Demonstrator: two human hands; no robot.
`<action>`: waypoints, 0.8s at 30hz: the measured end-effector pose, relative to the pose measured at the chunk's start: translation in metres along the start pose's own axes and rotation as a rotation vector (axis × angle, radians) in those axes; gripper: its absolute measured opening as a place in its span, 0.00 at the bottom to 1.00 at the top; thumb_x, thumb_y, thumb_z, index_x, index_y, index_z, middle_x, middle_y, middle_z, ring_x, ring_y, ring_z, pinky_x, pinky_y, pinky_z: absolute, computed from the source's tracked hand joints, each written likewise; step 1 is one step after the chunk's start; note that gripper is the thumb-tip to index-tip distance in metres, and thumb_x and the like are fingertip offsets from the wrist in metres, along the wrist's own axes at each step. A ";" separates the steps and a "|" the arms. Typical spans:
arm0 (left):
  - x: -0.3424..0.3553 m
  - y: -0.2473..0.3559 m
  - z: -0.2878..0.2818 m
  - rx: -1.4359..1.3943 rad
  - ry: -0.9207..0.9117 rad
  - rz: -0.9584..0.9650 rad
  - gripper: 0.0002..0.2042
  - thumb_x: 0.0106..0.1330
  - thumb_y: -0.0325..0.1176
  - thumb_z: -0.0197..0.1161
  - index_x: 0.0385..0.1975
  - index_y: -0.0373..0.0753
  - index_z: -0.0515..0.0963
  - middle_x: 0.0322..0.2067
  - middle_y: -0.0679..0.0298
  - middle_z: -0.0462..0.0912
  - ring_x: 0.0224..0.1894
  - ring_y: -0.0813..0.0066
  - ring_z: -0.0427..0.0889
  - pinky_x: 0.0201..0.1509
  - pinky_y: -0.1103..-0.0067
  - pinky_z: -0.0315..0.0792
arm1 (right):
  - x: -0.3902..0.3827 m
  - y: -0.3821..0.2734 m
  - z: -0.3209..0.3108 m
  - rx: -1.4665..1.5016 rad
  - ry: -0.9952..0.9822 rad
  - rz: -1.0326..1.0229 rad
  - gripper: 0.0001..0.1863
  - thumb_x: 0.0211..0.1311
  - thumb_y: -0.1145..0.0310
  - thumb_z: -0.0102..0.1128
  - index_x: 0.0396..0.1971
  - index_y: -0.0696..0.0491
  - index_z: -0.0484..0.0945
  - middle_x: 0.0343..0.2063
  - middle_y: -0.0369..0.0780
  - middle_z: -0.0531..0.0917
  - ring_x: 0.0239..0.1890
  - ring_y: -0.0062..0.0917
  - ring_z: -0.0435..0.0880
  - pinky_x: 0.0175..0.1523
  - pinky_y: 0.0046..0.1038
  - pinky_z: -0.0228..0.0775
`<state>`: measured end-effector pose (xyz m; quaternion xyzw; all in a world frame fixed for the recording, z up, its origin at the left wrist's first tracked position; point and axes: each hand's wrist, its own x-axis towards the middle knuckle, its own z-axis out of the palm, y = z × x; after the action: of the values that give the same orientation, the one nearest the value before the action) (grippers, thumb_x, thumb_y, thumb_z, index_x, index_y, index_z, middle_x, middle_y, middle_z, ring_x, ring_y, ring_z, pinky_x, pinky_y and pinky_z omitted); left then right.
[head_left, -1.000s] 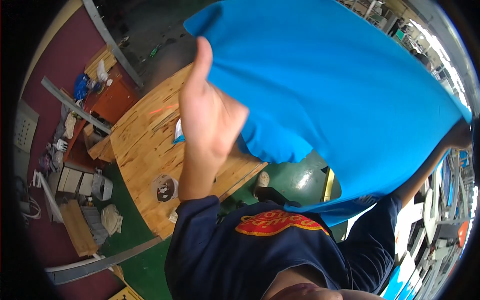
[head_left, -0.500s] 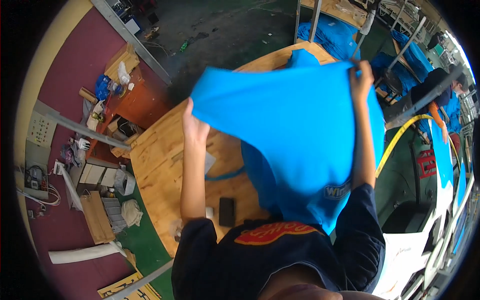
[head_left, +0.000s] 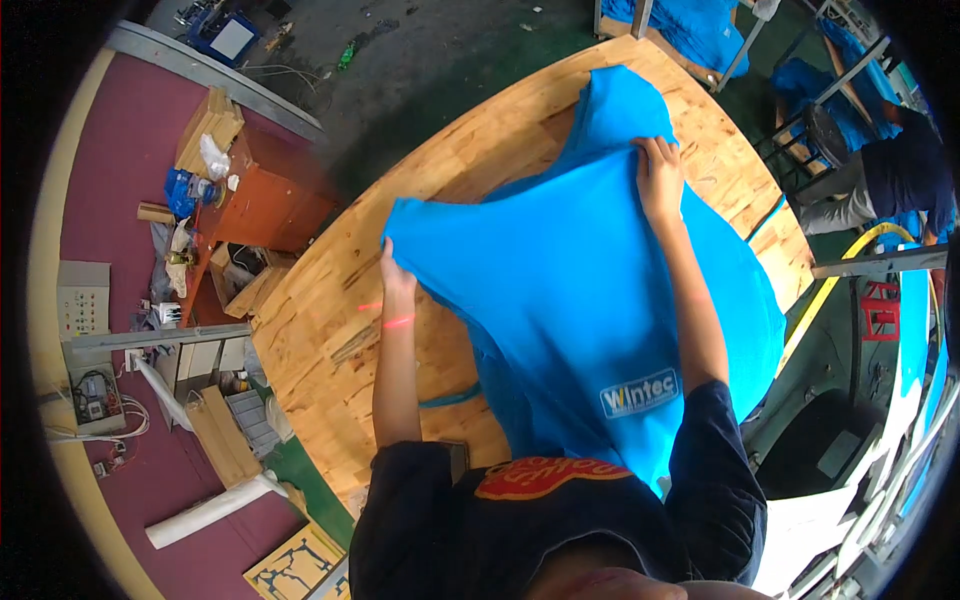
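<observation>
A large piece of bright blue cloth point(head_left: 570, 270) with a printed rectangular mark near its lower right lies draped over the wooden table point(head_left: 310, 330). My left hand point(head_left: 397, 272) pinches its far left corner. At the upper middle, my right hand point(head_left: 660, 178) has its fingers closed on a fold of the same cloth. Beyond that hand, a rounded blue part point(head_left: 625, 105) spreads toward the table's far edge; I cannot tell whether it belongs to the same piece. A narrow blue strip point(head_left: 450, 398) sticks out on the left. Red light lines cross my left wrist and the tabletop.
An orange-brown cabinet point(head_left: 265, 205) with clutter stands left of the table. Cardboard point(head_left: 222, 440) and a white roll point(head_left: 215, 510) lie at lower left. Right of the table are a yellow curved tube point(head_left: 815, 300), a red stool point(head_left: 880, 312), and a person point(head_left: 905, 165) bending over.
Both hands have come down with the cloth, and my right hand has shifted left. The cloth, raised and stretched before, now settles flatter over the table. My view has also shifted.
</observation>
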<state>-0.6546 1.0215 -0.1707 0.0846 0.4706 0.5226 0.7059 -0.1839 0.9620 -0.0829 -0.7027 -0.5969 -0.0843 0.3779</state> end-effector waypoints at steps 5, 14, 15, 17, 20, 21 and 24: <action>0.016 -0.012 0.004 0.328 0.111 0.102 0.26 0.76 0.47 0.45 0.64 0.33 0.65 0.65 0.52 0.69 0.65 0.55 0.68 0.69 0.63 0.63 | -0.022 -0.031 -0.014 -0.135 0.009 -0.022 0.13 0.61 0.70 0.62 0.47 0.47 0.81 0.45 0.41 0.79 0.46 0.39 0.76 0.52 0.39 0.68; -0.247 -0.098 -0.010 0.844 -0.447 0.819 0.07 0.65 0.22 0.59 0.42 0.33 0.75 0.42 0.57 0.80 0.49 0.68 0.77 0.53 0.72 0.71 | -0.303 -0.126 -0.229 -0.081 -0.262 -0.072 0.11 0.51 0.70 0.70 0.35 0.51 0.80 0.33 0.40 0.77 0.37 0.37 0.75 0.42 0.36 0.63; -0.282 -0.107 -0.011 1.061 -0.699 1.014 0.06 0.62 0.20 0.61 0.37 0.35 0.77 0.38 0.57 0.80 0.45 0.65 0.79 0.50 0.73 0.72 | -0.336 -0.128 -0.247 -0.112 -0.300 0.018 0.11 0.52 0.71 0.69 0.36 0.51 0.79 0.34 0.41 0.78 0.39 0.38 0.76 0.45 0.38 0.65; -0.359 -0.134 -0.021 1.371 -0.952 0.965 0.07 0.57 0.23 0.66 0.33 0.43 0.82 0.39 0.63 0.81 0.42 0.62 0.81 0.47 0.69 0.75 | -0.382 -0.100 -0.269 -0.298 -0.124 0.201 0.12 0.54 0.72 0.66 0.39 0.52 0.79 0.36 0.43 0.79 0.42 0.40 0.77 0.49 0.39 0.66; -0.411 -0.173 -0.024 1.392 -1.175 1.053 0.16 0.58 0.33 0.68 0.47 0.46 0.81 0.47 0.65 0.78 0.53 0.63 0.75 0.56 0.66 0.70 | -0.414 -0.016 -0.287 -0.278 0.225 0.430 0.13 0.62 0.70 0.61 0.45 0.55 0.78 0.40 0.46 0.80 0.42 0.42 0.79 0.50 0.39 0.68; -0.422 -0.181 -0.027 1.492 -1.170 1.084 0.18 0.57 0.34 0.68 0.50 0.46 0.81 0.48 0.65 0.78 0.56 0.63 0.73 0.58 0.65 0.68 | -0.421 0.011 -0.289 -0.253 0.280 0.509 0.13 0.64 0.68 0.60 0.46 0.56 0.78 0.39 0.47 0.81 0.41 0.42 0.79 0.49 0.38 0.69; -0.430 -0.198 -0.029 1.587 -1.121 1.193 0.18 0.57 0.35 0.68 0.48 0.44 0.80 0.45 0.65 0.78 0.55 0.61 0.72 0.59 0.65 0.67 | -0.428 0.070 -0.272 -0.097 0.327 0.646 0.16 0.64 0.60 0.63 0.44 0.56 0.79 0.34 0.46 0.80 0.38 0.40 0.80 0.45 0.39 0.72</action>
<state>-0.5507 0.5723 -0.0605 0.9389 0.1715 0.2185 0.2032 -0.1471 0.4587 -0.1664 -0.8495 -0.2710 -0.1000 0.4414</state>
